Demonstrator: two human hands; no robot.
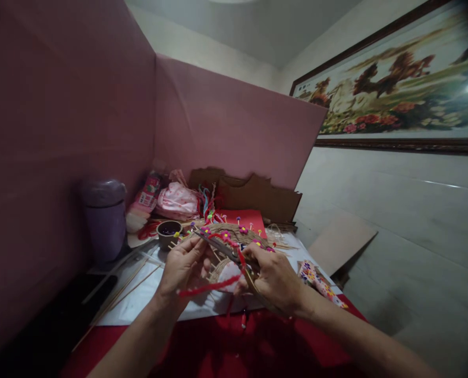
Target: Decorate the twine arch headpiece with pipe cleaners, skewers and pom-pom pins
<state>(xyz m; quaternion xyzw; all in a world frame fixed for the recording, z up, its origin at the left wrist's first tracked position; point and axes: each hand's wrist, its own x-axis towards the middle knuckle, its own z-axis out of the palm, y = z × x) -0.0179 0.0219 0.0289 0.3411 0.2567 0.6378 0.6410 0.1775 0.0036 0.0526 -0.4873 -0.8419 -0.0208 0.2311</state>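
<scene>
A woven straw craft piece (234,233) with small coloured flower pins stands over the white sheet (139,299) in the middle of the table. My left hand (183,266) is closed around its left side, fingers curled on the sticks. A red fuzzy cord (210,286) runs between my hands and up over the piece. My right hand (271,275) is closed in a pinch on the cord and a straw strand at the piece's right side.
Pink partition boards wall the left and back. A purple lidded jar (105,218), a small dark bowl (168,232), a pink cloth bundle (178,201), cardboard pieces (257,197), thin bamboo sticks (119,294) and a flowered strip (321,285) lie around. Red cloth (234,346) covers the near table.
</scene>
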